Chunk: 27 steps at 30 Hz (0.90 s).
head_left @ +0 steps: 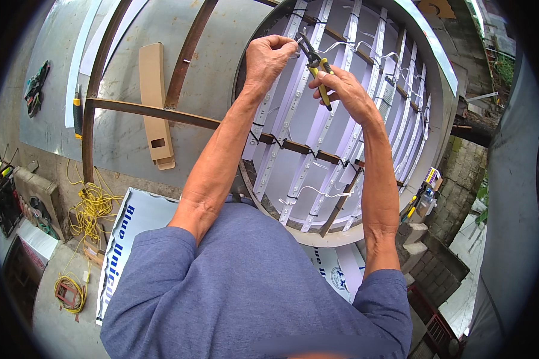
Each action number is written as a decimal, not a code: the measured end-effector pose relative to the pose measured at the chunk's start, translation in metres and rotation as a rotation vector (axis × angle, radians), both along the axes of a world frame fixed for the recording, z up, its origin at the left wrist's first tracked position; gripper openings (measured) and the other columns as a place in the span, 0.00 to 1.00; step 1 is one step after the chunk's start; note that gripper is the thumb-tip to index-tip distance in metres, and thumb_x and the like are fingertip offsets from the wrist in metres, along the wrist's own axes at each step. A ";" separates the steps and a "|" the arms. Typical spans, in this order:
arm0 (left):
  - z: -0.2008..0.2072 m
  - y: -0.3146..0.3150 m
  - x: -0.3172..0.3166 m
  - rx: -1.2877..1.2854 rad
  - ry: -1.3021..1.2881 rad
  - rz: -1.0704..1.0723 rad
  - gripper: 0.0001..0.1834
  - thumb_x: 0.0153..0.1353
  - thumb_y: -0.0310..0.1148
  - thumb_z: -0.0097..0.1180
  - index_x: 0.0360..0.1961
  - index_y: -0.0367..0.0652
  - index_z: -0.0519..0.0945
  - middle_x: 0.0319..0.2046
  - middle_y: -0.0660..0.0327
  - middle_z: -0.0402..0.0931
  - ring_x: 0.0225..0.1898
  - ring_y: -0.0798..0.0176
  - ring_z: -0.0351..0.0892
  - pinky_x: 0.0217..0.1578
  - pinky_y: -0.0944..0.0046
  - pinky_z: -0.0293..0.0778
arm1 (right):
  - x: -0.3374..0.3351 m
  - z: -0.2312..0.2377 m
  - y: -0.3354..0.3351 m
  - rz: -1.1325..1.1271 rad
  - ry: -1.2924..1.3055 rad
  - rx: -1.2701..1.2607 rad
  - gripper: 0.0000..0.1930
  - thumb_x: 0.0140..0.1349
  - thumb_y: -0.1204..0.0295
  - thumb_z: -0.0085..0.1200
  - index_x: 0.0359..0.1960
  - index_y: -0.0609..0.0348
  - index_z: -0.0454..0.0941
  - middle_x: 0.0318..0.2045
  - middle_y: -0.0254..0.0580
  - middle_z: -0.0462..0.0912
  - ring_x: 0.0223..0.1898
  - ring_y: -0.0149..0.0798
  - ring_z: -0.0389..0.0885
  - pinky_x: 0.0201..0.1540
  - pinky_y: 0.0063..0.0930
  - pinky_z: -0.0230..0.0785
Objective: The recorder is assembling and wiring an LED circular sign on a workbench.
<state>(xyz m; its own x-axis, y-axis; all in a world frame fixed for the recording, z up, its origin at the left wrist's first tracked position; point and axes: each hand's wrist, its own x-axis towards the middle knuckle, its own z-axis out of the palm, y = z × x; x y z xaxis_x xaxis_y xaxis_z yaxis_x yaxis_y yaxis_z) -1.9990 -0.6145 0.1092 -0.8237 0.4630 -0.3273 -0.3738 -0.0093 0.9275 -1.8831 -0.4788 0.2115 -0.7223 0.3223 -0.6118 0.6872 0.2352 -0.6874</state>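
My left hand (268, 60) is closed in a pinch on a thin pale wire (297, 43), most of it hidden by the fingers. My right hand (350, 93) grips yellow-and-black pliers (313, 58), their jaws pointing up and left, close to the left fingertips. The jaws look slightly parted; whether they touch the wire is too small to tell. Below both hands lies a large round sign frame (311, 238), crossed by several white LED strips (327, 119) fastened with black ties to rusty metal bars (296, 146). White wires (365, 45) loop between the strips.
A rusty steel frame (156, 110) spans the left, over grey sheet metal (54, 128). Nearby are a cardboard box (154, 96), a yellow-handled cutter (78, 113) and tangled yellow cord (93, 206). Printed white sheeting (135, 239) lies beside me; small tools (422, 200) sit right.
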 end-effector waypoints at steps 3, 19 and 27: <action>0.000 -0.001 -0.001 0.061 -0.005 0.018 0.12 0.57 0.35 0.66 0.35 0.36 0.88 0.28 0.60 0.85 0.29 0.70 0.81 0.31 0.68 0.76 | 0.002 -0.004 0.004 0.027 -0.003 0.031 0.23 0.64 0.48 0.50 0.36 0.59 0.80 0.27 0.41 0.82 0.29 0.33 0.80 0.31 0.32 0.72; 0.002 -0.004 -0.003 0.026 -0.033 -0.046 0.12 0.61 0.35 0.65 0.36 0.36 0.87 0.29 0.63 0.83 0.33 0.72 0.77 0.36 0.70 0.71 | 0.000 -0.009 0.006 0.054 -0.001 0.119 0.24 0.62 0.46 0.51 0.36 0.58 0.82 0.22 0.41 0.80 0.25 0.33 0.79 0.28 0.33 0.69; -0.004 -0.004 -0.004 0.032 -0.026 -0.050 0.12 0.60 0.35 0.65 0.36 0.35 0.87 0.28 0.62 0.83 0.31 0.72 0.76 0.35 0.71 0.71 | -0.007 0.000 0.005 0.181 -0.086 0.223 0.23 0.65 0.46 0.49 0.34 0.55 0.80 0.20 0.37 0.79 0.23 0.31 0.78 0.26 0.30 0.67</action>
